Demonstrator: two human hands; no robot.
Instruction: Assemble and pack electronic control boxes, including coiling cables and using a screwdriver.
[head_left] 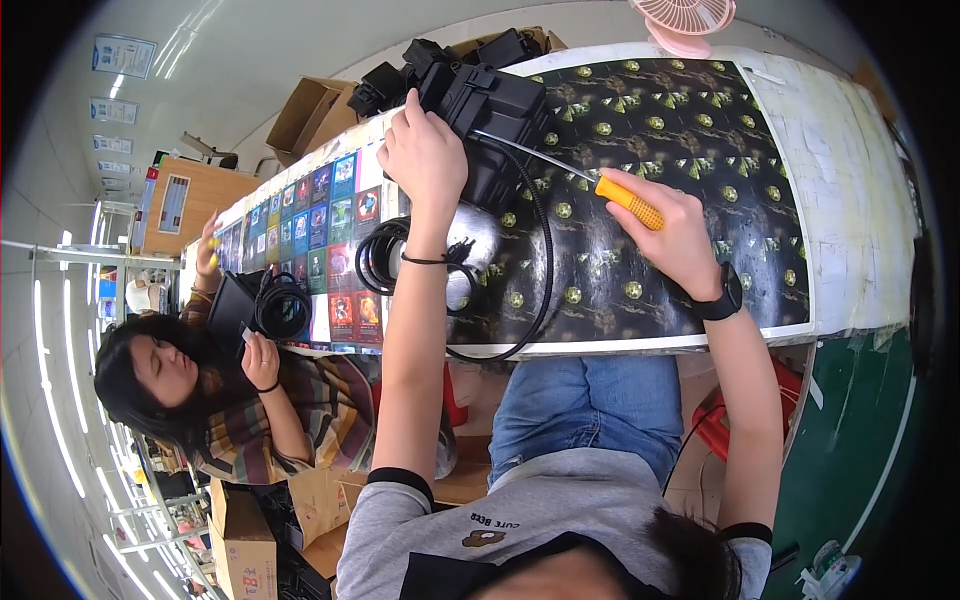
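Observation:
My right hand is closed round the yellow handle of a screwdriver. Its long metal shaft points left, and the tip meets a black plastic device at the table's far side. Against the left side of that device, my left hand grips it with curled fingers, one finger reaching up along it; some fingertips are hidden. A thick black cable runs from the device and curves toward the near edge. Its coiled part lies beside and partly behind my left forearm.
Further black devices are piled behind, by an open cardboard box. Patterned sheets cover the table. A pink fan stands at the far edge. On the left a co-worker sits with another black device and coiled cable.

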